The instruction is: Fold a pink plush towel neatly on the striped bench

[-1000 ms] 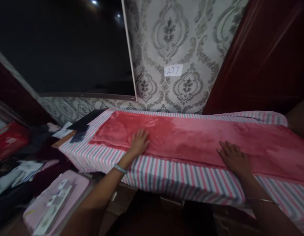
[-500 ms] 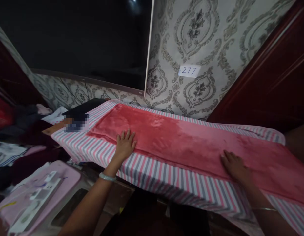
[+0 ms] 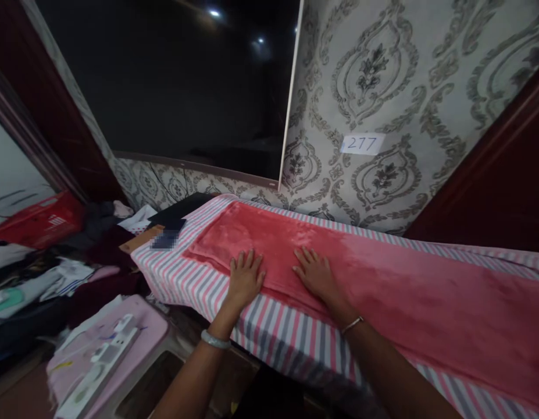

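A long folded red plush blanket (image 3: 382, 279) lies flat across a striped cloth (image 3: 291, 326) that covers a narrow table. My left hand (image 3: 246, 277) rests on the blanket's near edge towards its left end, fingers spread. Flat on the plush to its right is my right hand (image 3: 316, 273), also with fingers apart. Neither hand grips anything. Lighter and darker patches show in the pile.
Beside the table stands a pink stool (image 3: 156, 326) bearing a white power strip (image 3: 99, 366). Heaped clothes (image 3: 99, 291) and a red bag (image 3: 46, 218) are at the left. A large dark television (image 3: 177, 87) hangs behind; a paper marked 277 (image 3: 363, 144) is on the wall.
My right hand has moved left along the blanket, closer to my left hand. My left hand stays near the same spot on the blanket. The view has turned left.
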